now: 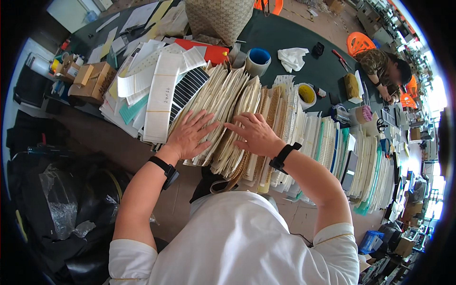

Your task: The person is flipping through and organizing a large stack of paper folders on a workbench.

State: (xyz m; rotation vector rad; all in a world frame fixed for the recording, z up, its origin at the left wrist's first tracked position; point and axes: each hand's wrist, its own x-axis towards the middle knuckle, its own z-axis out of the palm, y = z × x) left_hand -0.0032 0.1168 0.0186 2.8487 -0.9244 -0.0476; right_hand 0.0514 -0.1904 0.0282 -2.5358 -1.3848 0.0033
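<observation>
A long row of cream paper folders (pixel 216 92) stands on edge along the front of a dark green table. My left hand (pixel 190 135) is open, its fingers spread over the folders on the left. Beside it my right hand (pixel 256 134) rests on the neighbouring bundle of worn folders (pixel 247 102), fingers apart and slightly bent. A narrow gap in the row shows between the two hands. Left of my left hand lie loose white paper strips (pixel 164 90) and a black-striped sheet (pixel 187 90). Brown-edged sheets (pixel 270 109) stand just right of my right hand.
Behind the folders are a blue-cored tape roll (pixel 258 61), a yellow-cored roll (pixel 307 95), a crumpled tissue (pixel 292 59) and a patterned bag (pixel 218 21). Cardboard boxes (pixel 97 78) sit at the left. A co-worker (pixel 384 69) bends over the far right end.
</observation>
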